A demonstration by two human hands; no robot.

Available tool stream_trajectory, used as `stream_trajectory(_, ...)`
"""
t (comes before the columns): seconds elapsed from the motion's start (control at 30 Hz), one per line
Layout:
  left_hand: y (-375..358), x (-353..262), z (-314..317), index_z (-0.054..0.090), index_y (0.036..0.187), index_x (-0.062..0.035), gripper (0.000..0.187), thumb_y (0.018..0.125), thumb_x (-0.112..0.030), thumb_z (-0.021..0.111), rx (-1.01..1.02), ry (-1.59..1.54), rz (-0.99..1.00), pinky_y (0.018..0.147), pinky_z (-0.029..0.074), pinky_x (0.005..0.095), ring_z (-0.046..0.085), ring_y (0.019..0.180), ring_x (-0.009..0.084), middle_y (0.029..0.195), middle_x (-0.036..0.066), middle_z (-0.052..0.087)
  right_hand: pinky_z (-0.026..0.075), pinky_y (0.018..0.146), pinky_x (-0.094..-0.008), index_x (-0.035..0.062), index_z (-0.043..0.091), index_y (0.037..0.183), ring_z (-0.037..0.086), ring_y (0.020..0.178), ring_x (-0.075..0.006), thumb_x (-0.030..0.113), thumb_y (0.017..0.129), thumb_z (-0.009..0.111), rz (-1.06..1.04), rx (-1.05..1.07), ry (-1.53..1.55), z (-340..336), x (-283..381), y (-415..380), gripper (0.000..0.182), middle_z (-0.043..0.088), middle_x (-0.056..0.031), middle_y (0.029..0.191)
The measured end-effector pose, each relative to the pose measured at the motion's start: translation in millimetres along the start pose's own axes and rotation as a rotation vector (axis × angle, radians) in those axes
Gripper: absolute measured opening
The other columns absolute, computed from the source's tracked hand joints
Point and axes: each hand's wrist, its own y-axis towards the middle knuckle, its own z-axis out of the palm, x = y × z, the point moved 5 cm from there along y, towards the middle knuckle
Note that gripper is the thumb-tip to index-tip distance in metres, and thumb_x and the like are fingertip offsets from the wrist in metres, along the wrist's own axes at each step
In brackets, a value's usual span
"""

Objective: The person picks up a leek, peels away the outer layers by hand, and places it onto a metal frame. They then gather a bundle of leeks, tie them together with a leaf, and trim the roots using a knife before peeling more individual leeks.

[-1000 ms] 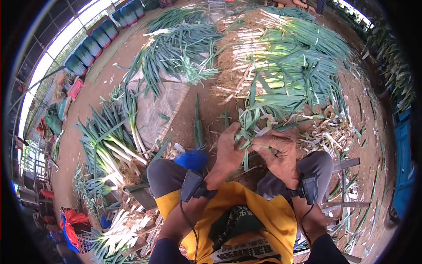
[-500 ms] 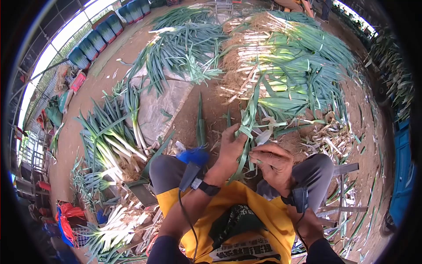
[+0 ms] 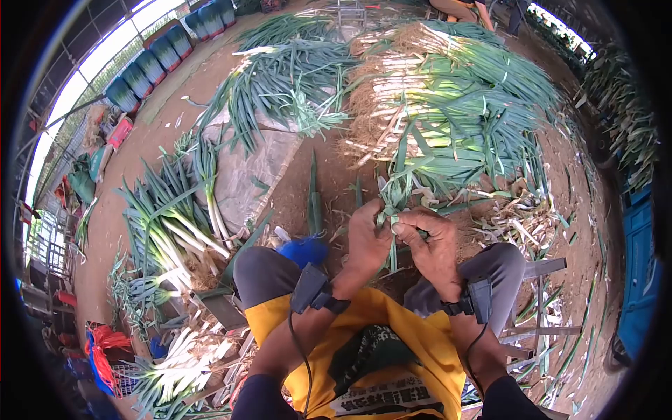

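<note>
My left hand (image 3: 368, 239) is closed around the left side of some long green onion leaves (image 3: 397, 190), which are gathered into a knot-like twist in front of my knees. From the other side my right hand (image 3: 432, 246) pinches the same leaves, thumb and forefinger right at the twist. Strips of leaf hang down between the two hands. Just beyond, a big heap of green onions (image 3: 448, 115) lies with roots to the left and green tops to the right.
Trimmed green onions (image 3: 178, 234) lean at my left, with more white stalks (image 3: 189, 353) lower down. Another leafy pile (image 3: 280, 80) lies on a plastic sheet (image 3: 255, 157). Peeled scraps (image 3: 521, 220) litter the ground at right. A blue crate (image 3: 637, 273) stands far right; another person (image 3: 462, 8) is at the top.
My right hand has moved up and left to the leaves and now pinches them at the twist. The leaves are bunched more tightly, and my hands are closer together.
</note>
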Motion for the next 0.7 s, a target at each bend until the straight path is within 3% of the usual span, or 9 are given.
stream_trajectory(0.1, -1, 1, 3, 0.062, 0.092, 0.001, 0.012, 0.082, -0.002, 0.067, 0.042, -0.046, -0.045, 0.069, 0.045, 0.0261, 0.051, 0.076, 0.0078, 0.078, 0.0, 0.057, 0.052, 0.066, -0.0266, -0.0017, 0.068, 0.102, 0.063, 0.07, -0.01, -0.005, 0.087, 0.067, 0.08, 0.002, 0.097, 2, 1, 1, 0.016, 0.069, -0.0058, 0.082)
stream_trajectory(0.17, 0, -16, 2, 0.062, 0.093, 0.0008, 0.013, 0.081, -0.001, 0.066, 0.075, -0.112, -0.088, 0.07, 0.045, 0.0259, 0.05, 0.076, 0.0079, 0.078, 0.001, 0.057, 0.052, 0.066, -0.0266, -0.0014, 0.068, 0.104, 0.063, 0.069, -0.0105, -0.005, 0.085, 0.067, 0.116, 0.01, 0.032, 0, 1, 1, 0.019, 0.069, -0.006, 0.079)
stream_trajectory(0.27, 0, 2, -4, 0.064, 0.096, -0.0013, 0.016, 0.081, 0.0, 0.067, 0.139, 0.091, -0.165, 0.076, 0.048, 0.0267, 0.054, 0.086, 0.0089, 0.093, 0.004, 0.06, 0.052, 0.063, -0.0277, 0.0005, 0.066, 0.107, 0.065, 0.064, -0.0146, -0.006, 0.081, 0.069, 0.052, 0.039, -0.086, -4, 6, 3, 0.027, 0.068, -0.0089, 0.074)
stream_trajectory(0.37, -13, 12, -7, 0.066, 0.1, -0.0032, 0.02, 0.081, 0.002, 0.067, -0.019, 0.064, -0.118, 0.087, 0.049, 0.0289, 0.056, 0.102, 0.0132, 0.114, 0.008, 0.057, 0.052, 0.06, -0.0297, 0.0015, 0.062, 0.109, 0.066, 0.061, -0.0178, -0.006, 0.079, 0.068, 0.039, 0.069, -0.146, -7, 15, 8, 0.032, 0.068, -0.0107, 0.07)
stream_trajectory(0.47, -22, 30, 0, 0.064, 0.111, -0.0047, 0.03, 0.082, 0.003, 0.066, 0.016, -0.452, -0.469, 0.096, 0.049, 0.0323, 0.053, 0.115, 0.0188, 0.13, 0.01, 0.05, 0.052, 0.058, -0.0314, 0.0012, 0.06, 0.109, 0.068, 0.06, -0.02, -0.006, 0.079, 0.067, 0.044, 0.087, -0.174, -9, 12, 10, 0.032, 0.068, -0.0118, 0.07)
stream_trajectory(0.53, -18, 9, -8, 0.06, 0.119, -0.0062, 0.036, 0.085, 0.003, 0.065, 0.213, -0.127, -0.309, 0.096, 0.049, 0.0332, 0.053, 0.115, 0.0193, 0.13, 0.01, 0.049, 0.052, 0.057, -0.0319, 0.0007, 0.059, 0.106, 0.068, 0.059, -0.021, -0.006, 0.079, 0.066, 0.064, 0.08, -0.179, -11, 8, 9, 0.029, 0.068, -0.0125, 0.07)
stream_trajectory(0.6, -18, 5, -6, 0.056, 0.125, -0.008, 0.041, 0.086, 0.002, 0.065, 0.31, -0.127, -0.211, 0.096, 0.05, 0.0337, 0.053, 0.115, 0.0196, 0.131, 0.009, 0.048, 0.052, 0.056, -0.0322, 0.0002, 0.06, 0.101, 0.068, 0.059, -0.0214, -0.006, 0.079, 0.065, 0.115, 0.058, -0.169, -12, 4, 8, 0.024, 0.068, -0.0128, 0.07)
stream_trajectory(0.7, -20, 15, 0, 0.054, 0.13, -0.0099, 0.045, 0.088, -0.001, 0.066, 0.278, -0.465, -0.337, 0.095, 0.051, 0.0333, 0.054, 0.114, 0.0194, 0.13, 0.008, 0.047, 0.052, 0.056, -0.0324, -0.0001, 0.06, 0.095, 0.068, 0.06, -0.022, -0.006, 0.078, 0.065, 0.158, 0.029, -0.167, -16, -2, 6, 0.019, 0.068, -0.0132, 0.069)
